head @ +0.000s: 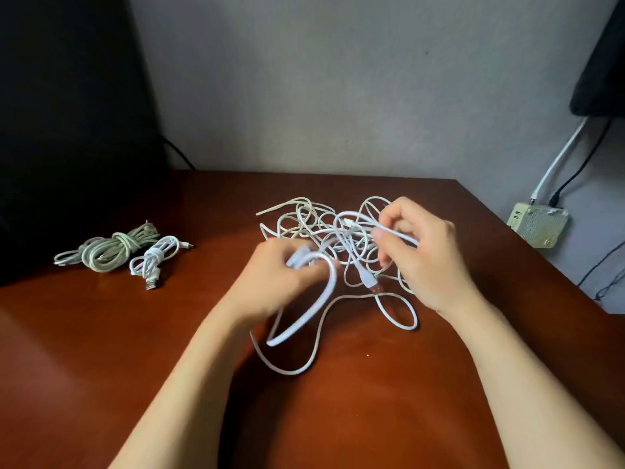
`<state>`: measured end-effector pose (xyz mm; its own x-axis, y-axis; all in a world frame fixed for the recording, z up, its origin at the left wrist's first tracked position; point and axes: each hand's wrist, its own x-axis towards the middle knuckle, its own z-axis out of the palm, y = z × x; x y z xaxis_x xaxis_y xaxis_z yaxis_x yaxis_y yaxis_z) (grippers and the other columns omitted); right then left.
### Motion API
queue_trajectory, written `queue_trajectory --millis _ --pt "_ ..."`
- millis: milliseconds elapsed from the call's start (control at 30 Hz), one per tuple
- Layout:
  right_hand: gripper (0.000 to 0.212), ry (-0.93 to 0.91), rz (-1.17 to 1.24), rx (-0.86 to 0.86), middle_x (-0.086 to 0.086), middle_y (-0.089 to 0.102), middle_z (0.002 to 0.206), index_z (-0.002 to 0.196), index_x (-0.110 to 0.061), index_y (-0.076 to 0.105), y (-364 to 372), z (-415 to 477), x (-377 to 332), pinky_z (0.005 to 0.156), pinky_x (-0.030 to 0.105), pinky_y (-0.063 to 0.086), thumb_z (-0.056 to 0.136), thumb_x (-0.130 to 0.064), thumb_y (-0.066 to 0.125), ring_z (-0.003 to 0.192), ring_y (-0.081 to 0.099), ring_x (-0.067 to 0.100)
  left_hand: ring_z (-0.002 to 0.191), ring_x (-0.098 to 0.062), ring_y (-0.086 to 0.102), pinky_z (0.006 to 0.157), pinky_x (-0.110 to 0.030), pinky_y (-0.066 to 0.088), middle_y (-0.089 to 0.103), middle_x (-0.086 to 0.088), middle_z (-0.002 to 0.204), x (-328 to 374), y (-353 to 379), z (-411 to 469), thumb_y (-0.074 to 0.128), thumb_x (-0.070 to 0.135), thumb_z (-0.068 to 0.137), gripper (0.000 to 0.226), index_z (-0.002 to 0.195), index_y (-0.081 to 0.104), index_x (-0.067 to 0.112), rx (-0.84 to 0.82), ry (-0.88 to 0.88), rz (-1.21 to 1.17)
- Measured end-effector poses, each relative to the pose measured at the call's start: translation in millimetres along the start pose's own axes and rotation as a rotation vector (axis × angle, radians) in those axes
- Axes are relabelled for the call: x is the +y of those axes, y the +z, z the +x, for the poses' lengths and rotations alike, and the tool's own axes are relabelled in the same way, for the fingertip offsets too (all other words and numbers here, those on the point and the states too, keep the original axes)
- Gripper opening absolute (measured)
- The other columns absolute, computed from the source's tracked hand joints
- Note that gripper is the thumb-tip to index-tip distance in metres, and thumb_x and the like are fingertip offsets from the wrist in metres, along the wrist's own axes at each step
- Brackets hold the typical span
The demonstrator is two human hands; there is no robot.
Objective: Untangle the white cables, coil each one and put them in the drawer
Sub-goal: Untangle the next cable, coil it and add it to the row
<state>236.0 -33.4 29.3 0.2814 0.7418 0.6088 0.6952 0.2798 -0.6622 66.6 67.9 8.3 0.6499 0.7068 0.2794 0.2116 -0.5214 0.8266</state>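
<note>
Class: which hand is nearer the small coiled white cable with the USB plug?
Left. The left hand is to the right of the small coiled white cable; the right hand is farther right, over the tangle.

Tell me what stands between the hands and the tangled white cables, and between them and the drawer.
Nothing stands between hands and cables: the left hand grips a thick white loop, the right hand pinches a strand of the tangle. No drawer shows in this view, so that path cannot be judged.
</note>
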Motion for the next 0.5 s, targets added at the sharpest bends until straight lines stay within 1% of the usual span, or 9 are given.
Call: queue_trajectory --millis 67,100,167,233,333,367,433,467,500 --pt "0.019 0.125 0.083 -0.12 0.004 0.056 0.051 0.074 -0.013 0.052 2 -1 -4 0.048 0.021 0.043 0.088 -0.004 0.059 0.042 0.049 0.014 0.05 -0.01 0.036 0.05 -0.029 0.026 0.041 0.007 0.049 -4 8 -1 0.07 0.046 0.08 0.043 0.056 0.044 0.022 -0.045 -0.007 0.402" --pt "0.018 0.176 0.106 -0.18 0.003 0.056 0.049 0.075 -0.013 0.052 2 -1 -5 0.046 0.022 0.043 0.089 -0.003 0.058 0.041 0.048 0.015 0.054 -0.012 0.039 0.052 -0.029 0.027 0.044 0.007 0.054 -5 11 -1 0.066 0.052 0.079 0.042 0.059 0.043 0.024 -0.061 -0.019 0.5" --pt "0.017 0.258 0.167 -0.295 0.003 0.055 0.049 0.077 -0.011 0.051 2 1 -6 0.045 0.023 0.042 0.091 -0.003 0.055 0.04 0.048 0.018 0.063 -0.016 0.045 0.055 -0.03 0.03 0.048 0.006 0.062 -5 12 -1 0.061 0.056 0.079 0.039 0.064 0.042 0.025 -0.084 -0.042 0.556" --pt "0.017 0.33 0.283 -0.379 0.005 0.054 0.048 0.077 -0.009 0.049 4 2 -8 0.045 0.021 0.043 0.093 -0.001 0.052 0.038 0.046 0.019 0.07 -0.019 0.051 0.058 -0.03 0.034 0.053 0.007 0.068 -5 12 0 0.059 0.053 0.079 0.033 0.067 0.043 0.026 -0.072 -0.05 0.516" --pt "0.014 0.354 0.344 -0.459 0.003 0.054 0.048 0.078 -0.007 0.053 11 -3 -11 0.047 0.021 0.046 0.091 -0.002 0.057 0.038 0.048 0.018 0.082 -0.016 0.058 0.069 -0.033 0.046 0.062 0.01 0.083 -5 9 0 0.062 0.048 0.078 0.016 0.079 0.052 0.036 -0.109 -0.074 0.463" --pt "0.012 0.325 0.314 -0.495 0.004 0.056 0.05 0.078 -0.006 0.057 14 -5 -11 0.049 0.024 0.048 0.09 -0.006 0.061 0.041 0.052 0.019 0.084 -0.015 0.058 0.071 -0.033 0.048 0.063 0.01 0.085 -6 8 0 0.064 0.048 0.077 0.015 0.084 0.056 0.037 -0.133 -0.077 0.466" --pt "0.018 0.218 0.144 -0.548 0.007 0.064 0.057 0.075 -0.009 0.066 20 -10 -10 0.054 0.034 0.053 0.085 -0.024 0.069 0.048 0.06 0.021 0.083 -0.012 0.057 0.068 -0.031 0.046 0.061 0.011 0.085 -6 9 -1 0.066 0.047 0.074 0.014 0.079 0.056 0.04 -0.19 -0.062 0.492" --pt "0.028 0.162 0.046 -0.534 0.008 0.066 0.059 0.073 -0.011 0.069 22 -10 -10 0.056 0.039 0.055 0.082 -0.038 0.069 0.05 0.062 0.022 0.084 -0.011 0.056 0.068 -0.03 0.046 0.061 0.012 0.087 -5 10 -1 0.067 0.046 0.073 0.013 0.076 0.056 0.041 -0.212 -0.058 0.505" --pt "0.043 0.115 -0.02 -0.476 0.01 0.065 0.058 0.07 -0.01 0.071 22 -10 -8 0.057 0.042 0.054 0.078 -0.052 0.064 0.051 0.062 0.025 0.086 -0.011 0.056 0.071 -0.031 0.047 0.062 0.013 0.09 -6 11 0 0.069 0.045 0.073 0.013 0.078 0.058 0.041 -0.22 -0.058 0.51"
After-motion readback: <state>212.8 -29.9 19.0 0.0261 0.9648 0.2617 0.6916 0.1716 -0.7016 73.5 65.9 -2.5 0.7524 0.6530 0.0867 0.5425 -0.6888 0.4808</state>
